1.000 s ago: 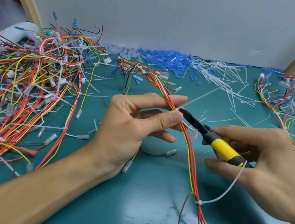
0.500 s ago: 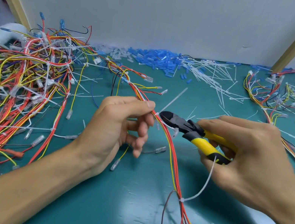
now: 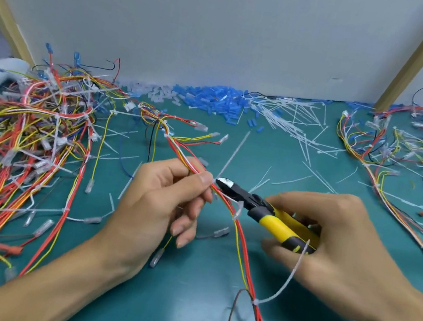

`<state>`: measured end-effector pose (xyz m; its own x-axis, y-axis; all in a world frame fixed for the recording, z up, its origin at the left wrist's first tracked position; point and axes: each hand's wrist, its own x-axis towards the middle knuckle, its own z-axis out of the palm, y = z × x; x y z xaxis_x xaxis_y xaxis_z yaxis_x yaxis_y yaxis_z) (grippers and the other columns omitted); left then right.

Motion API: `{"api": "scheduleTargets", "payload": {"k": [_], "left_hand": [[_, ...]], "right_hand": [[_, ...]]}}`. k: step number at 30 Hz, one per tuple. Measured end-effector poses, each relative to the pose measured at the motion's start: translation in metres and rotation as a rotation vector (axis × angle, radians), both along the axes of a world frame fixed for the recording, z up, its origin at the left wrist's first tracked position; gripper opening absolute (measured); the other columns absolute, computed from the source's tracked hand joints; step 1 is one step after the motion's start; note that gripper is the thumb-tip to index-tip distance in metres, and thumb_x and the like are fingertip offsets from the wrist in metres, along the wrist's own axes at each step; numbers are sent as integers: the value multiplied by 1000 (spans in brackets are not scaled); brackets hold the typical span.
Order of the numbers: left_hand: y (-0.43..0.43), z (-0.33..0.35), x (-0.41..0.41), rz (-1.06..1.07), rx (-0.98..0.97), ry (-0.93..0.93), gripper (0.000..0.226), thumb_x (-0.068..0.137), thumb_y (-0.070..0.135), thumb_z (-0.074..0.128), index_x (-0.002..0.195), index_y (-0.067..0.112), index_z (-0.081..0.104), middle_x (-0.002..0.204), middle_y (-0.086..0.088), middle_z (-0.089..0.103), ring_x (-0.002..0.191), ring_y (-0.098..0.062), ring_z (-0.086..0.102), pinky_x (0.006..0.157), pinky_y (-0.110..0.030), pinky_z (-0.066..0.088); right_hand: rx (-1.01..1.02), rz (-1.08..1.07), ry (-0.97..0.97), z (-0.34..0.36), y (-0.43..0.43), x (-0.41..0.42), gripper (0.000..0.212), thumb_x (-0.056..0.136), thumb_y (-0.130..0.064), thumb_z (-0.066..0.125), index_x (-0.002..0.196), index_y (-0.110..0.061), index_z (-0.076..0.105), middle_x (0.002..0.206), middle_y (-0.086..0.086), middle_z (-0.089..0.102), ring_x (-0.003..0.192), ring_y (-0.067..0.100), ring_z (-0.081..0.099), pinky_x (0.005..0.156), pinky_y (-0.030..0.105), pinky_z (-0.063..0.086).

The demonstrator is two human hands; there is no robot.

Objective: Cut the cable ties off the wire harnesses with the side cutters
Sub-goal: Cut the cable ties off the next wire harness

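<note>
My left hand (image 3: 166, 203) pinches a harness of red, yellow and white wires (image 3: 242, 253) between thumb and forefinger above the green mat. My right hand (image 3: 331, 243) grips the yellow-and-black side cutters (image 3: 266, 212). The cutter jaws touch the bundle right beside my left thumb, where a white cable tie (image 3: 230, 160) sticks up and away. A second white cable tie (image 3: 282, 283) wraps the same harness lower down, its tail reaching up to my right hand.
A big tangle of harnesses (image 3: 14, 148) fills the left of the green mat (image 3: 178, 310). Another harness pile (image 3: 417, 157) lies at the right. Blue connector sleeves (image 3: 215, 101) and cut white ties (image 3: 294, 118) litter the back by the grey wall.
The cutter jaws have come back up against the bundle at my left thumb. My left hand has taken a tighter pinch on the wires. The view has shifted slightly.
</note>
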<state>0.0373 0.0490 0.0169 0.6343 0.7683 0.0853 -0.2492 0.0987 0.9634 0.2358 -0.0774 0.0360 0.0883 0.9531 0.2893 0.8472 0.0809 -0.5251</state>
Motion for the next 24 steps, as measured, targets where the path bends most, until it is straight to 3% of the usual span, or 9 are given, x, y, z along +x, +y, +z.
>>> {"api": "scheduleTargets", "payload": {"k": [7,15,24], "left_hand": [[-4,-2,1,-28,77,-47,22,91,16,59,73,7,67,55,-8,45,34,-13,30,36,-21,35],[-9,-7,2,18,144,-89,26,93,13,58,73,0,65,54,-16,55,28,-11,34,36,-21,35],[-8,-11,2,-3,184,-51,26,92,20,66,72,4,68,55,-16,56,28,-13,34,37,-22,33]], "right_hand": [[-95,41,146,0,0,-3,20,73,-31,75,93,-28,71,69,5,56,66,26,45,64,51,53],[-84,128,116,1,1,-6,13,79,-16,68,92,-20,67,69,4,50,67,24,37,61,51,51],[-123,146,139,6,5,-7,9,81,-22,67,89,-23,66,72,3,52,71,27,42,67,53,53]]}}
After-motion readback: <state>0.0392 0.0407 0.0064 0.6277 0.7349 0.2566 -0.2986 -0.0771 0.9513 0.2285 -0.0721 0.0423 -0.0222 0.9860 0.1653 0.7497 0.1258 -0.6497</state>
